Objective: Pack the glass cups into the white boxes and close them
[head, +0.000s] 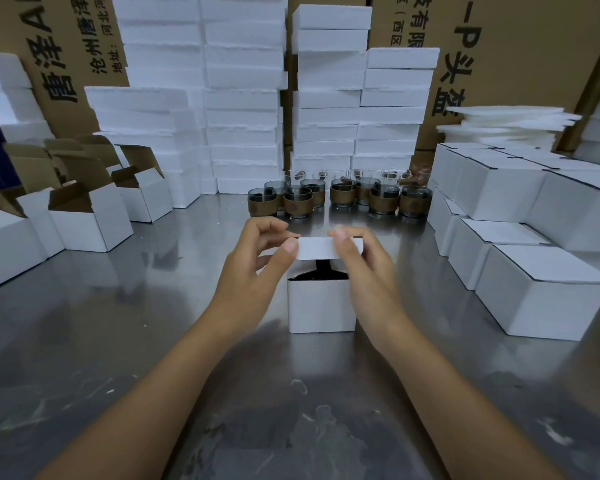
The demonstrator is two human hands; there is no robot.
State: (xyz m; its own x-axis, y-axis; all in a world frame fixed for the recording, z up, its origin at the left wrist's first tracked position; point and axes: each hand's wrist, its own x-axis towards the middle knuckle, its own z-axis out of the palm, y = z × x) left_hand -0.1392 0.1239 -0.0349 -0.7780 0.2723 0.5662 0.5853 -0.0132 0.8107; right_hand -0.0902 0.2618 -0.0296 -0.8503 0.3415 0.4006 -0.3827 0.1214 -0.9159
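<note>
Glossy metal table [153, 341], matt cardboard box [321, 308]

Two bare forearms are seen, uncovered as far as the lower edge of the view. The left hand [253, 268] and the right hand [364, 271] are likewise bare, slender fingers are shown, and the nails are kept short and rounded.

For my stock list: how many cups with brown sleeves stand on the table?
8 in view, clustered at the far side of the table behind the white box: four cups left, four right. Others may hide behind them.
</note>
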